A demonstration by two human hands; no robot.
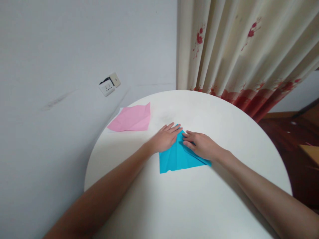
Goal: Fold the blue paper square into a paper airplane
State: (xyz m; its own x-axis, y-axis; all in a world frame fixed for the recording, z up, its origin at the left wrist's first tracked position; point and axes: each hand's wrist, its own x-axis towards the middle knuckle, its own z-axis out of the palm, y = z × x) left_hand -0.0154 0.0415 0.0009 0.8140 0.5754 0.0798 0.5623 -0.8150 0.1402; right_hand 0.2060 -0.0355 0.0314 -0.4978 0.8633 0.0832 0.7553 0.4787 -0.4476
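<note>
Blue paper (174, 161) lies in from the table's (199, 202) far edge. Left hand (164, 137), spread flat, and right hand (201, 144), fingers a bit bent, rest on top, gripping nothing.

It's a home, seemingly — that flowered curtain (229, 49).
</note>
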